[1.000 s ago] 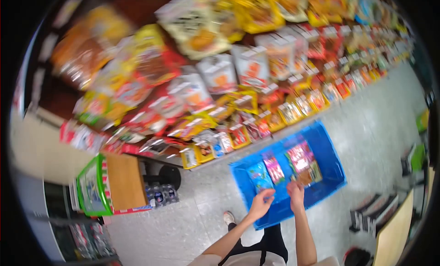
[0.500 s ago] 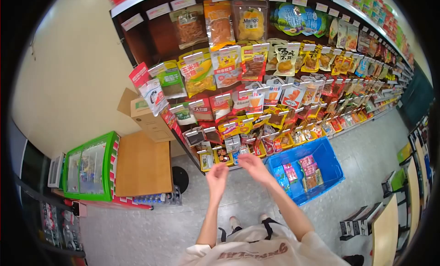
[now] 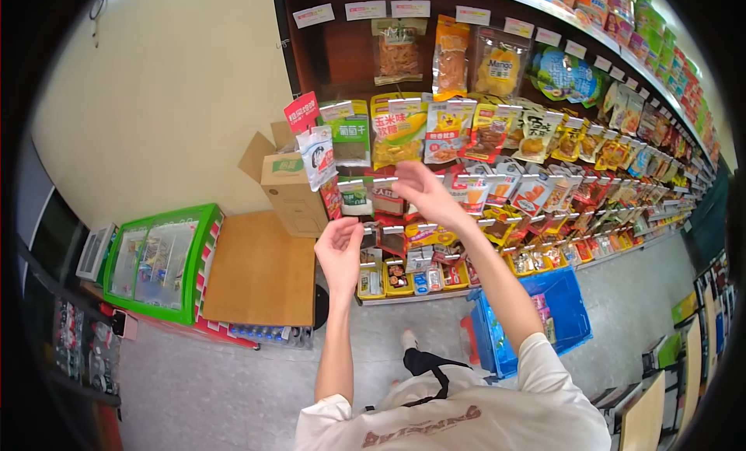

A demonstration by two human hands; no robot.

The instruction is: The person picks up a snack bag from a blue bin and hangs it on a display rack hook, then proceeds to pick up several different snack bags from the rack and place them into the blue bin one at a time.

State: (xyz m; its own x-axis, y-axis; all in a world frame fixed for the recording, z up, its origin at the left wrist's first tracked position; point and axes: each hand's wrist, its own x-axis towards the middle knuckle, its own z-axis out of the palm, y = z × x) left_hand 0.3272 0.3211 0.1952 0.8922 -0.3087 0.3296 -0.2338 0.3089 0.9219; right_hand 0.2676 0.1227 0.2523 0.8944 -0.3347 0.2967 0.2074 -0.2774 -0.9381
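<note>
My left hand point(image 3: 340, 247) is raised in front of the lower left of the snack rack, its fingers curled in, near the dark packets; whether anything is between the fingertips is too small to tell. Higher and to the right, my right hand point(image 3: 426, 194) reaches toward the hanging red packets point(image 3: 387, 196) with its fingers apart and nothing seen in it. Around them hang a green raisin bag point(image 3: 346, 134), a yellow corn candy bag point(image 3: 398, 131), a small green packet point(image 3: 355, 197) and a white packet point(image 3: 317, 157) at the rack's left end.
A blue crate point(image 3: 571, 315) with packets stands on the floor at right, partly behind my right arm. To the left are an open cardboard box point(image 3: 294, 190), a wooden board point(image 3: 256, 268) and a green-framed freezer point(image 3: 159, 264). Wooden panels point(image 3: 645, 412) stand at lower right.
The view has shifted, with the rack now further right. My hands have moved apart and up toward the hanging packets, the right one higher than the left.
</note>
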